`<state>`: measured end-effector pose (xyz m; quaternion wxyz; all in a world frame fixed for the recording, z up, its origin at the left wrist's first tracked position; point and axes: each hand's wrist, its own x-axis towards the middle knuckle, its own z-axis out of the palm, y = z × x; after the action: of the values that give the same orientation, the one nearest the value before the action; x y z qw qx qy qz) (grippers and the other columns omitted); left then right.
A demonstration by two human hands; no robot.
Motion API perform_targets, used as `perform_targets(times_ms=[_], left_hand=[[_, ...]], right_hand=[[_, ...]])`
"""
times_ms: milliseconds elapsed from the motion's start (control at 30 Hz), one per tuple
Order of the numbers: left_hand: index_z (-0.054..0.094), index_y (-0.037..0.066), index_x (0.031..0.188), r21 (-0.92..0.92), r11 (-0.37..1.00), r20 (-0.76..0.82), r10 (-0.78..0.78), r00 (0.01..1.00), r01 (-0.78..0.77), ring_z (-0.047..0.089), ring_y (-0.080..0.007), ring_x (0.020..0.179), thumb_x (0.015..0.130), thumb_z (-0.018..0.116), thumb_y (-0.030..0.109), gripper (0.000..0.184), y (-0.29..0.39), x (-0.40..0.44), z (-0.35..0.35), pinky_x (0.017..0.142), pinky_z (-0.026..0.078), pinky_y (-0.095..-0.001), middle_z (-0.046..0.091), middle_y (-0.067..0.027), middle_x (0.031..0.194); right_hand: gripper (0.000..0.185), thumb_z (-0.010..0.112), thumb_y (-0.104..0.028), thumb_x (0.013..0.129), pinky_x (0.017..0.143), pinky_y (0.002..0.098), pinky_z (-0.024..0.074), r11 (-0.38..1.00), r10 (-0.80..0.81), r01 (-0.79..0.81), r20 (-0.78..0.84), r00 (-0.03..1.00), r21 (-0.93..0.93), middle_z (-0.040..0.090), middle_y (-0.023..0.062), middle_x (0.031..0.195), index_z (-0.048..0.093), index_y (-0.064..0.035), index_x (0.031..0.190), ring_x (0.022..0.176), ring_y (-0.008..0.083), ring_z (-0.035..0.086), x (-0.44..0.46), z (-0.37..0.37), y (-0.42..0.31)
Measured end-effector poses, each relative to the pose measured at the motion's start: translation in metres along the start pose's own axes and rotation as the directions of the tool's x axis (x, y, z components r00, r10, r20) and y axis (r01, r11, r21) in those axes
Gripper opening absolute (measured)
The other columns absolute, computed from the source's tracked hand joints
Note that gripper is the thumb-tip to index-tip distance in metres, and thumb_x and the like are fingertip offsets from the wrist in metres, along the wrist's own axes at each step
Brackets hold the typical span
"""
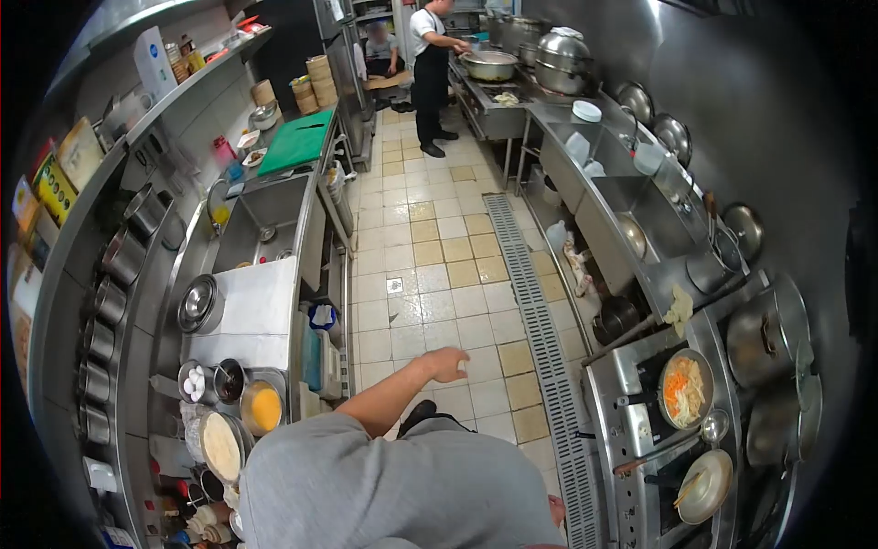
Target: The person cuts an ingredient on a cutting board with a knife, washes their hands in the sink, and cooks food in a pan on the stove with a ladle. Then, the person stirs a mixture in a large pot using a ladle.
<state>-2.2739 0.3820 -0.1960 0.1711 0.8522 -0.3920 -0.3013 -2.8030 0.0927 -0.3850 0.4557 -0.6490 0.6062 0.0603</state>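
My left hand (448, 364) is stretched out in front of my body, above the tiled floor. Its fingers look curled, and a small pale spot shows at their tips; what they hold, if anything, is too small to make out. Only a sliver of my right hand (556, 509) shows past my grey shirt, low over the floor drain side, its fingers hidden. To the right, nearest that hand, stands the stove (631, 430). On it are a pan (684, 389) with shredded carrot and pale strips, a second pan (704, 487) with chopsticks, and a ladle (713, 426).
A drain grate (540, 339) runs along the floor. On the left counter are a bowl of yellow liquid (263, 408), eggs (194, 382) and a green cutting board (296, 142). Sinks (631, 197) line the right. A person in an apron (430, 82) stands ahead; another sits behind.
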Motion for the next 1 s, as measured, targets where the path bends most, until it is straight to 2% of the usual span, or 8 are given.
perform_targets(times_ms=[200, 300, 333, 367, 433, 533, 767, 1000], left_hand=[[0.066, 0.001, 0.124, -0.040, 0.969, 0.056, -0.243, 0.968, 0.246, 0.059, -0.0384, 0.121, 0.090, 0.058, 0.049, 0.059, -0.200, -0.049, 0.049, 0.106, 0.046, -0.0426, 0.063, -0.0229, 0.128], [0.074, 0.003, 0.106, 0.219, 0.929, 0.176, -0.340, 0.924, 0.300, 0.064, -0.0414, 0.111, 0.090, 0.053, 0.048, 0.052, -0.314, -0.081, 0.079, 0.099, 0.050, -0.0460, 0.068, -0.0272, 0.114], [0.075, 0.006, 0.108, 0.258, 0.871, 0.228, -0.475, 0.850, 0.418, 0.064, -0.0395, 0.113, 0.089, 0.053, 0.046, 0.050, -0.352, -0.092, 0.094, 0.099, 0.050, -0.0452, 0.067, -0.0246, 0.120], [0.074, 0.008, 0.109, 0.098, 0.720, 0.287, -0.682, 0.673, 0.687, 0.066, -0.0349, 0.108, 0.095, 0.054, 0.044, 0.043, -0.389, -0.109, 0.106, 0.094, 0.051, -0.0451, 0.071, -0.0163, 0.115], [0.073, 0.007, 0.116, 0.308, 0.811, 0.222, -0.569, 0.792, 0.497, 0.061, -0.0326, 0.122, 0.089, 0.054, 0.037, 0.044, -0.435, -0.123, 0.118, 0.101, 0.049, -0.0395, 0.066, -0.0167, 0.128], [0.073, 0.008, 0.114, 0.206, 0.795, 0.305, -0.606, 0.734, 0.571, 0.065, -0.0344, 0.111, 0.093, 0.056, 0.039, 0.041, -0.409, -0.134, 0.075, 0.096, 0.051, -0.0443, 0.071, -0.0155, 0.117], [0.069, 0.001, 0.119, -0.115, 0.886, 0.096, -0.441, 0.892, 0.450, 0.059, -0.0355, 0.123, 0.092, 0.052, 0.043, 0.053, -0.371, -0.072, 0.012, 0.106, 0.045, -0.0420, 0.064, -0.0210, 0.129], [0.065, 0.002, 0.127, -0.328, 0.847, 0.037, -0.431, 0.902, 0.418, 0.060, -0.0333, 0.123, 0.090, 0.059, 0.041, 0.054, -0.344, -0.052, -0.011, 0.107, 0.045, -0.0401, 0.063, -0.0204, 0.132]], right_hand=[[0.028, 0.068, -0.024, 0.091, 0.084, 0.0369, 0.0544, 0.993, -0.086, 0.090, 0.056, 0.995, -0.079, 0.074, 0.0163, 0.105, 0.073, -0.0031, 0.108, 0.095, 0.0260, 0.070, -0.027, 0.076, -0.077], [0.027, 0.068, -0.024, 0.090, 0.083, 0.0372, 0.0545, 0.986, -0.111, 0.119, 0.078, 0.991, -0.118, 0.074, 0.0158, 0.104, 0.073, -0.0032, 0.107, 0.094, 0.0260, 0.070, -0.034, 0.114, -0.111], [0.027, 0.068, -0.024, 0.090, 0.083, 0.0373, 0.0545, 0.984, -0.115, 0.125, 0.080, 0.990, -0.128, 0.074, 0.0157, 0.103, 0.073, -0.0033, 0.106, 0.093, 0.0259, 0.070, -0.037, 0.126, -0.121], [0.026, 0.068, -0.023, 0.090, 0.082, 0.0373, 0.0546, 0.983, -0.117, 0.127, 0.085, 0.989, -0.131, 0.074, 0.0156, 0.103, 0.073, -0.0033, 0.106, 0.093, 0.0259, 0.070, -0.037, 0.138, -0.132], [0.026, 0.068, -0.023, 0.089, 0.082, 0.0375, 0.0547, 0.980, -0.120, 0.132, 0.089, 0.989, -0.148, 0.074, 0.0153, 0.102, 0.073, -0.0034, 0.105, 0.092, 0.0259, 0.070, -0.034, 0.159, -0.152], [0.025, 0.068, -0.023, 0.089, 0.081, 0.0377, 0.0548, 0.977, -0.112, 0.125, 0.086, 0.990, -0.171, 0.074, 0.0149, 0.101, 0.073, -0.0035, 0.103, 0.091, 0.0258, 0.070, -0.043, 0.170, -0.161], [0.023, 0.067, -0.022, 0.088, 0.080, 0.0383, 0.0551, 0.975, -0.108, 0.121, 0.079, 0.991, -0.189, 0.074, 0.0139, 0.097, 0.073, -0.0039, 0.100, 0.088, 0.0257, 0.070, -0.060, 0.178, -0.157], [0.021, 0.067, -0.021, 0.086, 0.078, 0.0389, 0.0554, 0.974, -0.111, 0.124, 0.079, 0.991, -0.189, 0.074, 0.0129, 0.094, 0.073, -0.0042, 0.096, 0.085, 0.0256, 0.070, -0.061, 0.184, -0.141]])
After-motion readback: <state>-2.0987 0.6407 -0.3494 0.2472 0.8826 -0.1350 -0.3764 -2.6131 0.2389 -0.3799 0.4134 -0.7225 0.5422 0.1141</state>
